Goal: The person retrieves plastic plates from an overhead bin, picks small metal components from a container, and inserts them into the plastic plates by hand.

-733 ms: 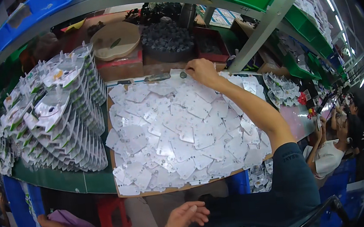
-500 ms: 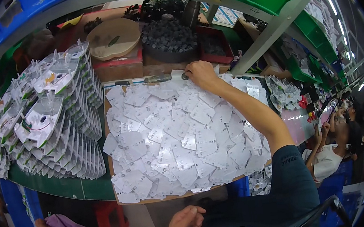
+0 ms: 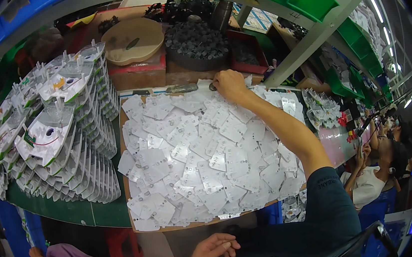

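Note:
At the far edge of a board [image 3: 136, 225] heaped with thin white plastic plates [image 3: 208, 153], my right hand [image 3: 230, 85] reaches in with its fingers closed. A small dark round piece [image 3: 212, 86] shows at the fingertips; what kind it is I cannot make out. Below the near edge of the board, over my lap, my left hand [image 3: 210, 253] hangs with loosely bent fingers a little apart and nothing in it.
Stacked white housings [image 3: 48, 132] crowd the left. Behind the board stand a beige bowl [image 3: 131, 41], a round tray of dark small parts [image 3: 199, 61] and a red bin [image 3: 246, 54]. A slanted metal post [image 3: 316, 31] rises at right. Other people sit on both sides.
My left hand's fingers have loosened and straightened somewhat. My right hand stays at the far edge with the dark piece. The whole view has shifted slightly.

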`<control>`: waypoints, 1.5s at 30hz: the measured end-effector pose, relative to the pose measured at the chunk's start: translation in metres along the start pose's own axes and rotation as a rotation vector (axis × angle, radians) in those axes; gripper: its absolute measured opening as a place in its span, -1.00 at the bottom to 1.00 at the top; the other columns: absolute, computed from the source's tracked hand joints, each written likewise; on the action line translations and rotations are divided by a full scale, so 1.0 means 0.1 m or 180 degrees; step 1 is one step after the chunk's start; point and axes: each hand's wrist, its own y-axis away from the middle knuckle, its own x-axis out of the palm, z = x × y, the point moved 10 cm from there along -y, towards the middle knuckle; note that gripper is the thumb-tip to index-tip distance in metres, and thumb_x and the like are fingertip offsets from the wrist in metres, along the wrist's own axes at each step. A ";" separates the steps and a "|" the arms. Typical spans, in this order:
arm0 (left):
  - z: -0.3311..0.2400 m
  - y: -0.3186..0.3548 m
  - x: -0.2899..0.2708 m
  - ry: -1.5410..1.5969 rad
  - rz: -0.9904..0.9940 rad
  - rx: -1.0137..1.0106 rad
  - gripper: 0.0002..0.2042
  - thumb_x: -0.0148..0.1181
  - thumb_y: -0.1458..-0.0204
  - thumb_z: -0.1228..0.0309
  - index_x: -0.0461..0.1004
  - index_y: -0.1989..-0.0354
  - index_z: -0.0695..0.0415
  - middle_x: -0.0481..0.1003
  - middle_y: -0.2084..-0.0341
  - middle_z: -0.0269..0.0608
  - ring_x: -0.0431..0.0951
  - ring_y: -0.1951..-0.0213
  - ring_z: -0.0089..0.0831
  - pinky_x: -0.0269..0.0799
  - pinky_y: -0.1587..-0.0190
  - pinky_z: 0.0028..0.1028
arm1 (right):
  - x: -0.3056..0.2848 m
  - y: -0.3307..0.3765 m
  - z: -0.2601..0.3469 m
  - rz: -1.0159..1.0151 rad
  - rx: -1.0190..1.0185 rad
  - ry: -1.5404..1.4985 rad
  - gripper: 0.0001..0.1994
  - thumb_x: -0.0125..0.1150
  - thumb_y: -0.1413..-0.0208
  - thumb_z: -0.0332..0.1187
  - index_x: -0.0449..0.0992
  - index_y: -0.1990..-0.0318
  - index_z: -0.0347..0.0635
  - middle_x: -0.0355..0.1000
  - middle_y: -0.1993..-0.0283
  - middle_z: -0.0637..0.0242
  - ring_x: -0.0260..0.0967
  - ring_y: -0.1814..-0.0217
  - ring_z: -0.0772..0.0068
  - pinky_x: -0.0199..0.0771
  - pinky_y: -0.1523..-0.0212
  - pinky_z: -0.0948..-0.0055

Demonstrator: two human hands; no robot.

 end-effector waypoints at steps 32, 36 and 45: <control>-0.02 0.08 -0.03 -0.0170 -0.0382 0.0061 -0.83 0.18 -0.24 0.46 0.52 0.06 0.24 0.53 0.32 -0.28 0.51 0.28 -0.59 0.46 0.16 -0.57 | 0.01 0.05 0.05 0.0014 0.0040 0.0192 -0.80 0.23 -0.04 -0.28 0.67 0.36 -0.22 0.57 0.36 -0.03 0.55 0.27 -0.09 0.54 0.17 0.05; 0.01 0.10 -0.03 -0.0108 -0.0422 0.0118 -0.82 0.18 -0.24 0.46 0.51 0.05 0.25 0.55 0.29 -0.26 0.54 0.27 -0.57 0.49 0.17 -0.56 | -0.05 0.04 0.01 0.0055 0.0128 -0.0029 -0.79 0.24 -0.03 -0.26 0.68 0.32 -0.20 0.58 0.33 0.00 0.56 0.26 -0.07 0.55 0.14 0.05; 0.09 0.15 0.07 0.0156 -0.0199 0.0337 -0.82 0.11 -0.26 0.51 0.45 0.01 0.29 0.57 0.17 -0.09 0.60 0.19 -0.44 0.53 0.16 -0.50 | -0.97 0.79 1.00 0.0086 -0.0597 -0.1657 -0.84 0.22 -0.11 -0.34 0.65 0.27 -0.21 0.60 0.24 0.10 0.55 0.26 0.02 0.52 0.18 0.19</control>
